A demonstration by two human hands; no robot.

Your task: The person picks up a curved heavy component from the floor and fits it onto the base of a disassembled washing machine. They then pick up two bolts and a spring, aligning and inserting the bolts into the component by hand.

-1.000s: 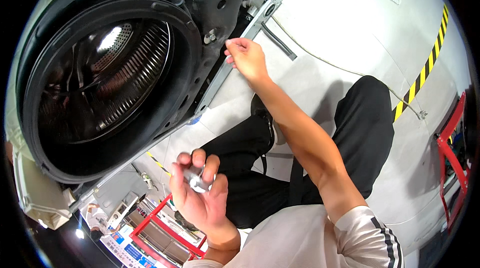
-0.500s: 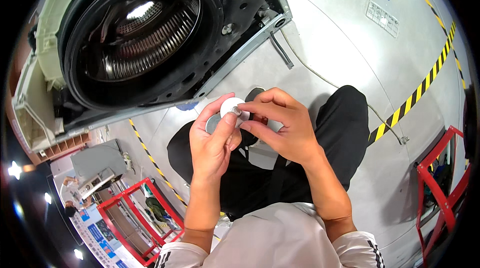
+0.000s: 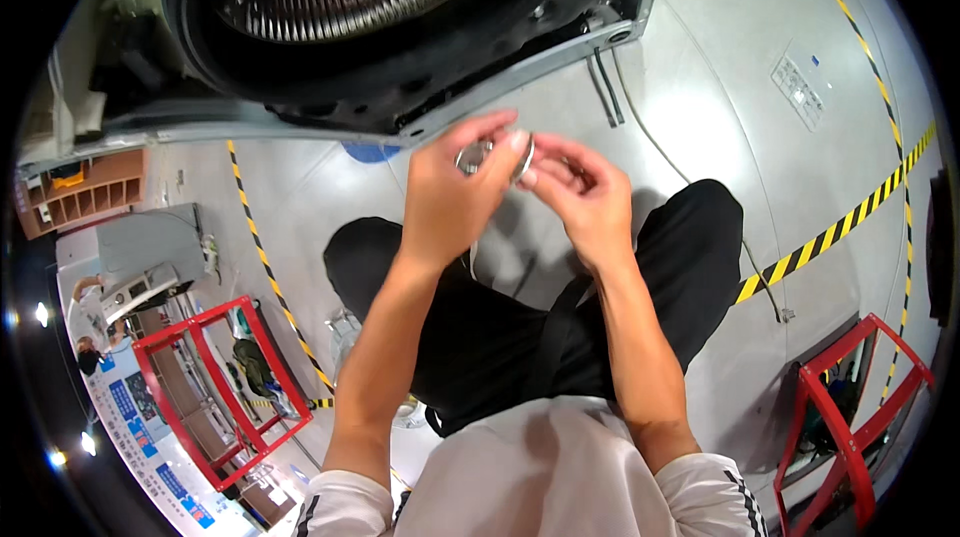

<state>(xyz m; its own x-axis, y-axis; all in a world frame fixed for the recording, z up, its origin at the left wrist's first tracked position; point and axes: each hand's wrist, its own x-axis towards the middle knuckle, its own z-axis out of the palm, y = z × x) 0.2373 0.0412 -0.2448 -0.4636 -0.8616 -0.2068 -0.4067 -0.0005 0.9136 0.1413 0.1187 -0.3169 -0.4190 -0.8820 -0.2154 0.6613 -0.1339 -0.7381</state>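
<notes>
Close together in front of the machine, my two hands hold small round parts, blurred by motion. My left hand (image 3: 445,202) is closed, with fingers and thumb around a small round silvery part (image 3: 473,157). Beside its thumb tip, a disc with a shiny rim (image 3: 524,159) stands nearly edge-on, and the fingertips of my right hand (image 3: 592,202) pinch it from the right. Whether the two round parts are joined is hidden by the fingers. Just beyond is the opened washing machine (image 3: 400,87), its black rubber gasket and ribbed metal drum (image 3: 350,7) showing.
A blue round thing (image 3: 370,152) lies on the floor under the machine's lower edge. A cable (image 3: 650,142) runs across the grey floor to the right. Red metal frames (image 3: 225,387) stand at left and right. Yellow-black tape (image 3: 850,222) marks the floor. My bent knees flank my hands.
Both hands have moved up toward the machine with the round parts. The white disc face seen before has turned away, and a shiny rim shows now. The view has shifted too.
</notes>
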